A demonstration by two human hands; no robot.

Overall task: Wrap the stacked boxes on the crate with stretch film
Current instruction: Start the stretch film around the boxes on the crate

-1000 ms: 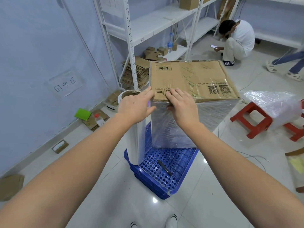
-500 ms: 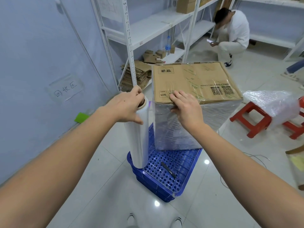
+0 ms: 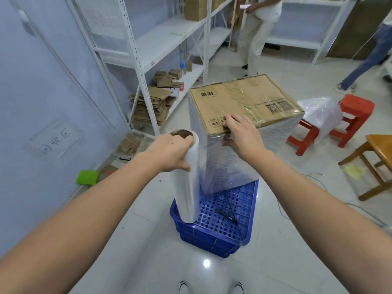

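Left hand (image 3: 169, 152) gripping one film roll (image 3: 188, 183), right hand (image 3: 240, 134) on boxes (image 3: 244, 102) (one crate (image 3: 214, 236))

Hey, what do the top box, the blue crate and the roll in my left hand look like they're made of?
Top box: brown cardboard, matte, printed, under glossy clear film. Blue crate: likely moulded plastic, with a perforated grid and a slight sheen. Roll: clear stretch film, shiny, on a brown, probably cardboard, core.
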